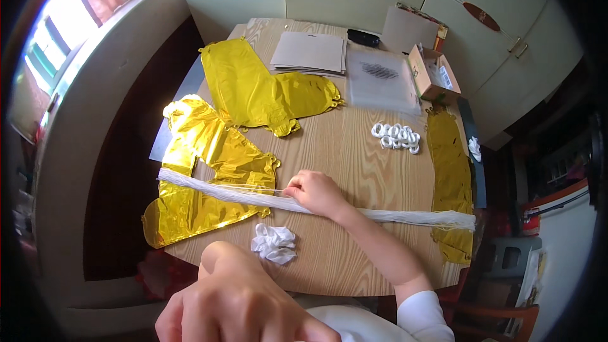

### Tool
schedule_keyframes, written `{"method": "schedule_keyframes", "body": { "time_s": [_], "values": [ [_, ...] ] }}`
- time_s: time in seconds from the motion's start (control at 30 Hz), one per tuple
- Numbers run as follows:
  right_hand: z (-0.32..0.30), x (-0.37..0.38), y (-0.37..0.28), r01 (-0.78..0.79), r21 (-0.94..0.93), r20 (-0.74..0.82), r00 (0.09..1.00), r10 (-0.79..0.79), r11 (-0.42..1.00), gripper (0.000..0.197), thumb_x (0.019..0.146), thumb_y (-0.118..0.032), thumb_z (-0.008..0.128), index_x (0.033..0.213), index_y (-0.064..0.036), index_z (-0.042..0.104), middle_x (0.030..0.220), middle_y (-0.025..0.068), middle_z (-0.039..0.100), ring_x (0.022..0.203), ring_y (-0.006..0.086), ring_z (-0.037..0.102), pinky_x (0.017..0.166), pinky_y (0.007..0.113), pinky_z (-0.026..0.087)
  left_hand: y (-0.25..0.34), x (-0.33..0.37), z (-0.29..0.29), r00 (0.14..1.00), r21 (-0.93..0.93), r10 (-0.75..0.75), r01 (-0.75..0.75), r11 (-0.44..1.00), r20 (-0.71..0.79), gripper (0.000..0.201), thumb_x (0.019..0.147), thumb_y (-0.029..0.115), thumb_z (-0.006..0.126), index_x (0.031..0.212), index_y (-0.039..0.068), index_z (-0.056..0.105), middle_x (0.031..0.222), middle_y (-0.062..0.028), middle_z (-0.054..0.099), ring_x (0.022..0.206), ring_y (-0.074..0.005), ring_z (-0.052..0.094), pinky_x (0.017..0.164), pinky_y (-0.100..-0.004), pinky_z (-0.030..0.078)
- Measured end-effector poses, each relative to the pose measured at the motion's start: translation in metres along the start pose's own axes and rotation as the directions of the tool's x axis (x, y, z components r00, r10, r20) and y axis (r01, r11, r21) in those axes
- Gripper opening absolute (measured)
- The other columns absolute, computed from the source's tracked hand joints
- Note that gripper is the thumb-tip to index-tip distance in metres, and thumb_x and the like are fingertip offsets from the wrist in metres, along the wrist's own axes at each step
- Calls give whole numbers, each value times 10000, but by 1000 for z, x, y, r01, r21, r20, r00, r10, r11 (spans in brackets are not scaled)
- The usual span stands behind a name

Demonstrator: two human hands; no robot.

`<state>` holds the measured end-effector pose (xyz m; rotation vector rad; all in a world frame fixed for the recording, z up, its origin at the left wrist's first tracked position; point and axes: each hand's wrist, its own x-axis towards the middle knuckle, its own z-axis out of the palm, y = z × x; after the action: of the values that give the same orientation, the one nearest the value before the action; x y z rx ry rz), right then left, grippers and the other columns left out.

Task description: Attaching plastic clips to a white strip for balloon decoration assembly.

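A long bundle of white strings (405,216) lies across the table from left to right. Over its middle is my right hand (315,192), thumb and fingertips pinched on a few thin strings pulled loose from it. My left hand (237,301) is raised close at the lower middle, its fingers curled; what they hold, if anything, is hidden. Under the left end of the bundle lies a shiny gold foil balloon (215,145), flat and uninflated. A crumpled white bunch (273,244), perhaps cloth or gloves, sits between my hands, nearer the table's front edge.
Beyond lies another flat gold foil balloon (247,82), beside stacked grey sheets (308,50) and clear plastic bags (380,92). White ribbon-like rolls (396,136) sit at mid-right. A small open box (437,88) stands at the far right, behind a gold foil strip (449,171).
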<state>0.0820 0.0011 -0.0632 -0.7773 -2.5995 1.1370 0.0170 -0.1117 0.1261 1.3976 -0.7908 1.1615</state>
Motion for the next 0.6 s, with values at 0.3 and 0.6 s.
{"method": "schedule_keyframes", "body": {
  "time_s": [0.3,0.6],
  "values": [
    [-16,-7,5,-215,380,278,954,111,900,232,801,-222,667,821,8,646,742,49,627,660,109,561,623,271,447,-2,-15,28,972,-98,-16,-7,995,-233,342,867,231,492,600,29,563,455,-5,404,533,-130,514,863,-541,355],
    [-8,-16,5,115,69,44,992,-118,991,205,805,-221,625,827,-17,639,809,89,598,760,206,584,692,325,470,-1,-8,13,995,-21,18,-20,1000,-100,298,832,218,525,602,37,585,429,-31,404,493,-128,478,802,-478,398]
  ]
}}
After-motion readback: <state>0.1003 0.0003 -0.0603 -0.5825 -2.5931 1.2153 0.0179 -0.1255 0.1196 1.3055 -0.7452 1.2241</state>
